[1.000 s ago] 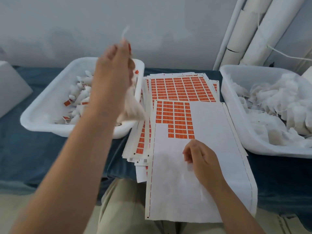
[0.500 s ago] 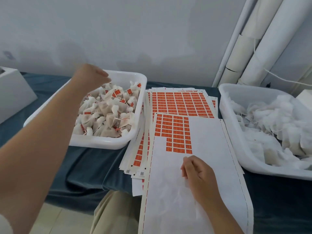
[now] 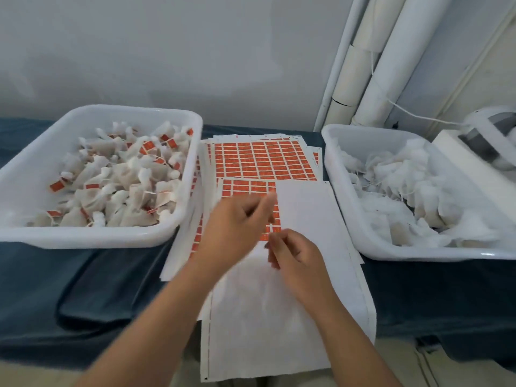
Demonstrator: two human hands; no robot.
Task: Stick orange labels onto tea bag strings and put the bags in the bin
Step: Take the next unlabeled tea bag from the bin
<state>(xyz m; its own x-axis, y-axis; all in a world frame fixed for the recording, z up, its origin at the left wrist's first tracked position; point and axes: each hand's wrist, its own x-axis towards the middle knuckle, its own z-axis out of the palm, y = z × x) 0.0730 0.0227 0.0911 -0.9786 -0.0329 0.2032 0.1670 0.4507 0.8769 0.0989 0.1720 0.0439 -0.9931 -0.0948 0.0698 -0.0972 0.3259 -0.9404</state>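
Head view. A desk draped in dark blue cloth carries all items.

At 9 o'clock stands a white rectangular plastic bin, holding a heap of white tea bags with orange labels on their strings.

At 3 o'clock stands a second white plastic bin, holding white tea bags without labels.

Between the two bins lies a fanned stack of paper sheets covered in orange rectangular labels. On top of it, towards 6 o'clock, lies a long white backing sheet that overhangs the desk edge. Orange labels remain only at its 12 o'clock end, on the side nearer the 9 o'clock bin.

The left hand is motion-blurred over those remaining labels. Its fingers are extended loosely towards 2 o'clock and nothing is seen in them.

The right hand is just beside it at 4 o'clock, over the backing sheet. Its fingers are curled, with thumb and forefinger drawn together at the lower edge of the orange block. Whether a label is pinched cannot be determined.

White pipes stand against the wall at 1 o'clock. A white device sits at the 3 o'clock frame edge.
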